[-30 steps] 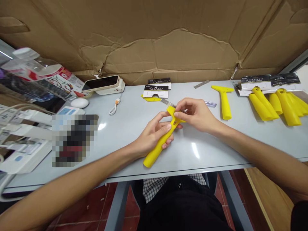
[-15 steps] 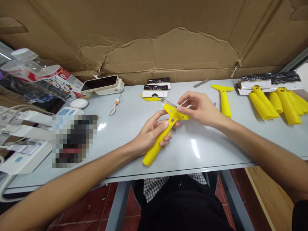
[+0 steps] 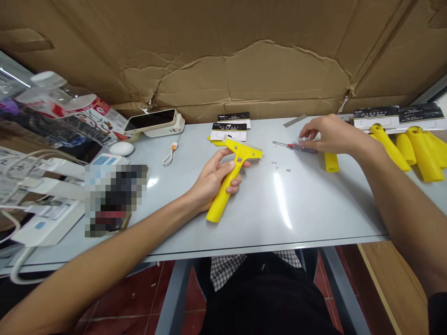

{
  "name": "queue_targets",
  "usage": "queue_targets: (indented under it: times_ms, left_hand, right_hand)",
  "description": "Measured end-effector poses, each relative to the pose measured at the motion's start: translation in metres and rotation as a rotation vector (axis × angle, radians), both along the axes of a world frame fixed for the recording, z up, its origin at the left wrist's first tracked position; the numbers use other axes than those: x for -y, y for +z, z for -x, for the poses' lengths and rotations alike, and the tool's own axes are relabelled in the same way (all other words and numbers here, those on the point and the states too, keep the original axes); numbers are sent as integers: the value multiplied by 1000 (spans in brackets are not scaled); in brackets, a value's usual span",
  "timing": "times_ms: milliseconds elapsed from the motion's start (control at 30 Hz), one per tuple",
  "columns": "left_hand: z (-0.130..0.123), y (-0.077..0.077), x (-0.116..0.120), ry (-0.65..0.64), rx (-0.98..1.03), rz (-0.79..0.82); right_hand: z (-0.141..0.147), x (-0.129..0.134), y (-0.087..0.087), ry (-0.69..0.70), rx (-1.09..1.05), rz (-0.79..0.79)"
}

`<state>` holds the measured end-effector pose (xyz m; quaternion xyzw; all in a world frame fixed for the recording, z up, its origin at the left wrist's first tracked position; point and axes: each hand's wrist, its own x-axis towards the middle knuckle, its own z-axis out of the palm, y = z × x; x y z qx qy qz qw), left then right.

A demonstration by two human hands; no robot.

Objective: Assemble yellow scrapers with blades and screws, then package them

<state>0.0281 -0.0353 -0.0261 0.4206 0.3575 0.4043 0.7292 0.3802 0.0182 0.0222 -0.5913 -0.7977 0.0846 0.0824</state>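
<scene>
My left hand (image 3: 218,177) is wrapped round the handle of a yellow scraper (image 3: 223,197), which tilts with its wide head up and to the right. A metal blade (image 3: 252,150) shows along the head, held by two screws. My right hand (image 3: 323,132) hovers just above a screwdriver (image 3: 303,148) with a dark translucent handle, its fingers bent and apart, nothing visible between them. The screwdriver lies on the table, tip to the left. Nearby are several small nuts (image 3: 275,163) and a screw (image 3: 288,170). Another yellow scraper (image 3: 331,163) is partly hidden behind my right hand.
A loose blade (image 3: 295,121) lies at the back. Several yellow handles (image 3: 422,156) with black-and-white cards (image 3: 376,117) are at right. At left are a phone (image 3: 152,122) on a white box, a mouse (image 3: 122,148), a bottle (image 3: 70,100) and power strips (image 3: 49,223).
My right hand has left the scraper head and moved right, over the screwdriver. The small nuts, screw and screwdriver are now uncovered. My left hand has turned the scraper slightly.
</scene>
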Motion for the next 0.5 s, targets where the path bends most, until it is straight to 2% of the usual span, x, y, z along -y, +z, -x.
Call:
queue_targets:
  times_ms: [267,400,500]
  left_hand:
    - [1,1,-1,10,8,13]
    - [1,1,-2,11,7,15]
    - [1,1,-1,10,3,11]
  right_hand:
    - [-2,-3,-1,9,23,79]
    - [-11,-4,3,-28,62,16]
    - [-32,-9,5,-96,114,-134]
